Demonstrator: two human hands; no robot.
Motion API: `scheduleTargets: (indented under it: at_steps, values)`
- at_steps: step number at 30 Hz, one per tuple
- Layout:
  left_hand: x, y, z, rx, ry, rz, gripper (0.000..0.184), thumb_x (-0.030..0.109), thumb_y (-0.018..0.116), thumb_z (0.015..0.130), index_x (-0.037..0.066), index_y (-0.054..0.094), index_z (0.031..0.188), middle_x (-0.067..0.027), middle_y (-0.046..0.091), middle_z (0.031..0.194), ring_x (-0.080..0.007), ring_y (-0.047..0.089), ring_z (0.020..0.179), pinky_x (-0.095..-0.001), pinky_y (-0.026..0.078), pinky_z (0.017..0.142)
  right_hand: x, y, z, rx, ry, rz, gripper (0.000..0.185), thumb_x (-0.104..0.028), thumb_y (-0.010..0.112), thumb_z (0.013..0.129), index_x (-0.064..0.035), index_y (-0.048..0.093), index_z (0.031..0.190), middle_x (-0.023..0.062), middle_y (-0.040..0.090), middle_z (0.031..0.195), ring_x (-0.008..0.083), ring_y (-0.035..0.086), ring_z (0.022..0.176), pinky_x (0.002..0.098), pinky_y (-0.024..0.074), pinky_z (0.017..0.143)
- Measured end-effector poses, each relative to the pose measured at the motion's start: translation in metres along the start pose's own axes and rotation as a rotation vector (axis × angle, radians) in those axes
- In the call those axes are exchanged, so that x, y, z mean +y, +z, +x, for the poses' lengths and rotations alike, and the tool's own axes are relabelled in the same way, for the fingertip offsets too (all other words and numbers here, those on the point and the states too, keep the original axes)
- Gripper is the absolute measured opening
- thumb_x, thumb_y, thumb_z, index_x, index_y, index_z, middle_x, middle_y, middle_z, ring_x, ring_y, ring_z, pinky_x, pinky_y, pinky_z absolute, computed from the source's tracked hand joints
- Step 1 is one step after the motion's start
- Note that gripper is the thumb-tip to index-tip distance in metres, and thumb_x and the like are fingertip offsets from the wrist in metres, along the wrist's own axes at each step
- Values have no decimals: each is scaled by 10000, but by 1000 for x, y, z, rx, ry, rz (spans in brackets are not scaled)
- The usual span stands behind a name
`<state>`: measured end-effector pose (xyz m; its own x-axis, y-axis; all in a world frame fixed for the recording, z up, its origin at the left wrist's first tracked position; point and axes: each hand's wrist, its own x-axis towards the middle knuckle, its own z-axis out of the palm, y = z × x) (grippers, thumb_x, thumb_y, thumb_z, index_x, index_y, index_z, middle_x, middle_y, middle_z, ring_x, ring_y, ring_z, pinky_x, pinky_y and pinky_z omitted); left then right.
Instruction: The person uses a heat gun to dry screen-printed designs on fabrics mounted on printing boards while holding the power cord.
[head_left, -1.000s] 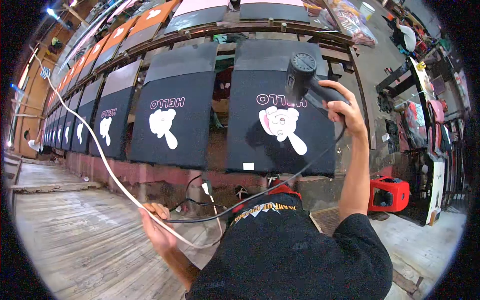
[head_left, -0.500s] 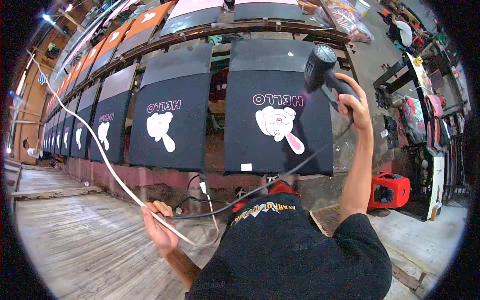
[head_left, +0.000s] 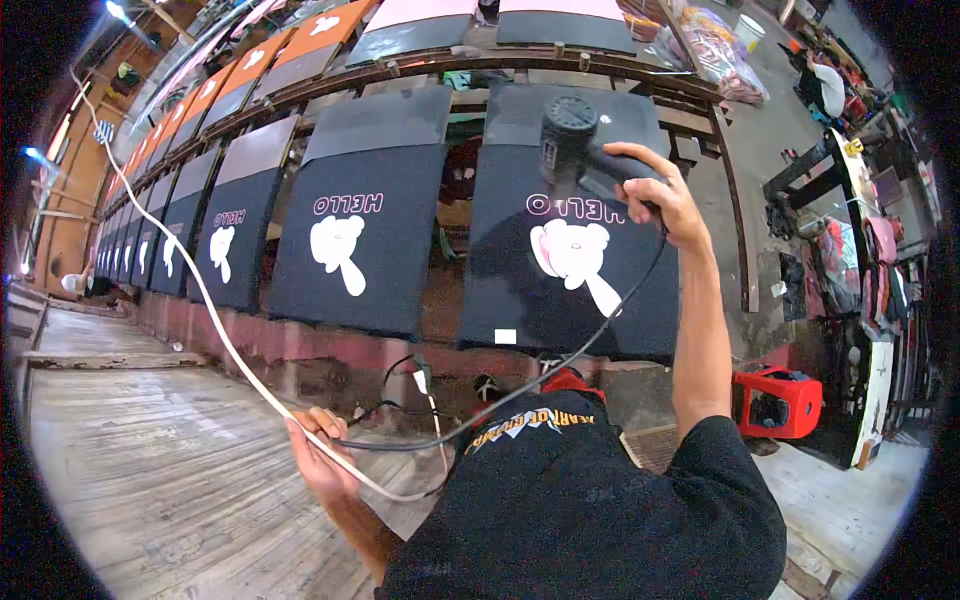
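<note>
My right hand (head_left: 660, 195) is wrapped round the handle of a black hair dryer (head_left: 565, 145). The dryer is over the upper part of the nearest black fabric panel (head_left: 490, 280), its body covering part of the pink HELLO lettering. Below the lettering is a white rabbit print (head_left: 572, 255) with some pink at its left side. Low on the left, my left hand (head_left: 322, 455) is closed around a white cable (head_left: 215, 320). The dryer's black cord (head_left: 520, 393) sags from the handle across my front to that hand.
More black panels (head_left: 350, 270) with the same print lie on boards in a row to the left. Orange panels (head_left: 320, 40) lie on a rack behind. A red plastic container (head_left: 780, 402) stands on the floor at right. Another person (head_left: 828, 85) is at the far right.
My right hand has moved the dryer left across the panel, from its right edge to over the lettering. The rabbit's long ear looked pink before and looks white now. My left hand has barely moved.
</note>
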<state>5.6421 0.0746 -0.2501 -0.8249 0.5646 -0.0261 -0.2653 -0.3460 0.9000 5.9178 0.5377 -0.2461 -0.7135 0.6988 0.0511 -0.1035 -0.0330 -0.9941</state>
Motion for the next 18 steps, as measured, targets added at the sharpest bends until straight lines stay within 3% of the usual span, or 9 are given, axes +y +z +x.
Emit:
scheduleTargets:
  at_steps: [5, 9, 15, 18]
  values:
    - [2, 0, -9, 9, 18, 34, 353, 382, 364, 1117, 134, 418, 872, -28, 418, 720, -144, 406, 679, -310, 346, 669, 10, 31, 23, 51, -92, -28, 536, -119, 649, 832, -45, 617, 1362, -7, 560, 695, 57, 445, 527, 229, 375, 513]
    - [4, -1, -11, 46, 42, 39, 379, 407, 364, 1115, 134, 406, 855, -19, 409, 723, -144, 394, 678, -307, 338, 671, 3, 39, 26, -83, -1, -15, 535, -136, 659, 832, -43, 619, 1358, -33, 513, 642, 55, 434, 527, 233, 359, 510]
    - [3, -11, -10, 70, 81, 40, 417, 458, 356, 1108, 132, 399, 850, -26, 400, 723, -140, 357, 647, -292, 315, 615, 5, 42, 16, -25, -24, -41, 532, -136, 648, 834, -41, 621, 1356, -25, 524, 657, 53, 422, 526, 230, 346, 498]
    - [2, -22, -9, 13, 27, 19, 374, 412, 371, 1114, 84, 529, 1027, -10, 417, 698, -118, 357, 606, -279, 321, 591, -3, 27, 2, -71, 13, -50, 526, -121, 648, 833, -40, 623, 1352, -16, 549, 683, 52, 436, 532, 231, 360, 501]
